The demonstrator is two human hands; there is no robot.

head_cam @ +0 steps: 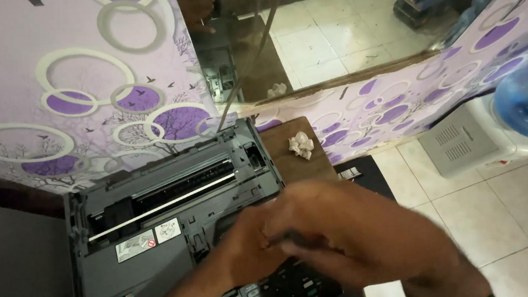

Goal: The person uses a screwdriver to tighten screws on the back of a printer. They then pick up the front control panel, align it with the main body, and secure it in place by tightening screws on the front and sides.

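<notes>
1. Grey plastic printer [157,240] sits opened on the left, its roller bar and inner parts bared, against purple-ringed wallpaper [68,89].
2. Both hands meet over the printer's front panel: left hand [247,245] and right hand [353,223] pressed together, blurred, so I cannot tell what they grip.
3. Crumpled white paper [300,145] lies on the brown table [290,162] behind them.
4. Further right stands a water dispenser [498,134] on the tiled floor [505,210].

One opened printer [168,220], two hands, one crumpled paper wad [300,145], one water dispenser [498,131].
</notes>
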